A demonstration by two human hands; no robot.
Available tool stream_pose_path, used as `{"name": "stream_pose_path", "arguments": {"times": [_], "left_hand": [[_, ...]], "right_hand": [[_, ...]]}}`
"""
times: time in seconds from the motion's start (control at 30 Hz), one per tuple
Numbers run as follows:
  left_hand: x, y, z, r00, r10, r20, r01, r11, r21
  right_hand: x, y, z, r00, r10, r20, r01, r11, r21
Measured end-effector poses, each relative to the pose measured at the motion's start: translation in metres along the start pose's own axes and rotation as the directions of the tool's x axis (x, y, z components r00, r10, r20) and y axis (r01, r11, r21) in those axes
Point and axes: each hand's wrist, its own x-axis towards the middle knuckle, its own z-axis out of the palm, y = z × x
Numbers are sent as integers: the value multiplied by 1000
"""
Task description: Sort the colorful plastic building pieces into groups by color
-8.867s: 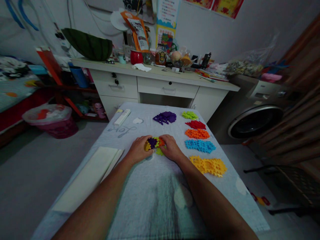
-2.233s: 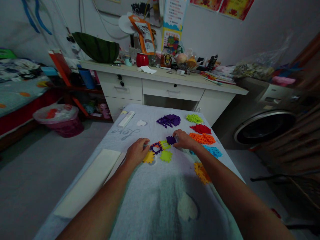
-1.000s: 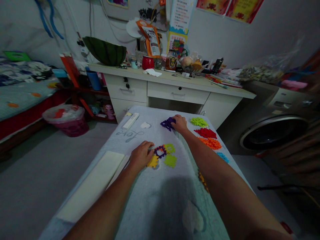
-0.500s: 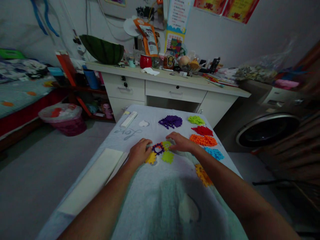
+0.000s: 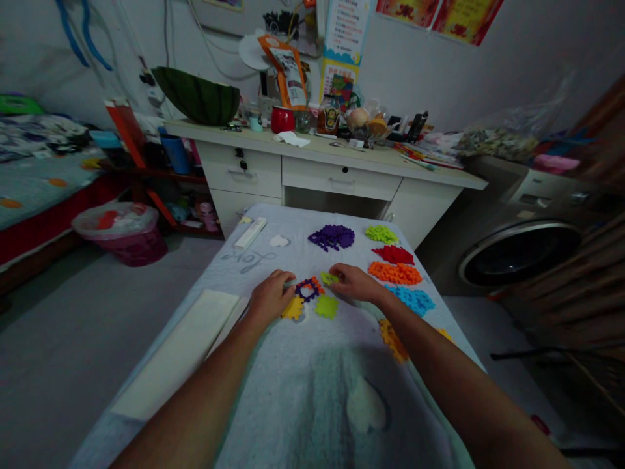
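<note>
Head view: a pale flat panel (image 5: 178, 352) is lying far left on the cloth (image 5: 273, 391); the left hand (image 5: 271, 298) is resting beside the cluster, fingers loosely curved, thumb parted from the forefinger; cannot tell whether it is touching the yellow piece (image 5: 293, 309); that piece, the purple square frame (image 5: 306, 298) and an orange piece (image 5: 320, 285) are sitting close together, a lime square (image 5: 327, 306) lying just nearer the person; the right hand (image 5: 355, 283) is pinching a lime notched piece (image 5: 328, 278) just right of the frame, the purple pile (image 5: 333, 236) lying beyond; farther right, the lime pile (image 5: 381, 234), red pile (image 5: 393, 255), orange pile (image 5: 395, 273), blue pile (image 5: 410, 299) and partly hidden yellow pile (image 5: 392, 340) are forming a column; progress, judged: early, with frame and orange piece seemingly joined, the lime notched piece being held apart, and most stock lying in piles by colour; materials: pieces are looking like light, stiff plastic, squarish with toothed edges, the frame being hollow; the cloth is looking soft, slightly wrinkled.
</note>
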Motion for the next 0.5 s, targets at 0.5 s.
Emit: {"name": "stream_pose_path", "arguments": {"times": [0.5], "left_hand": [[1, 1, -1, 1000, -13, 15, 13, 1000, 25]], "right_hand": [[-10, 13, -15, 984, 141, -113, -168, 944, -283]]}}
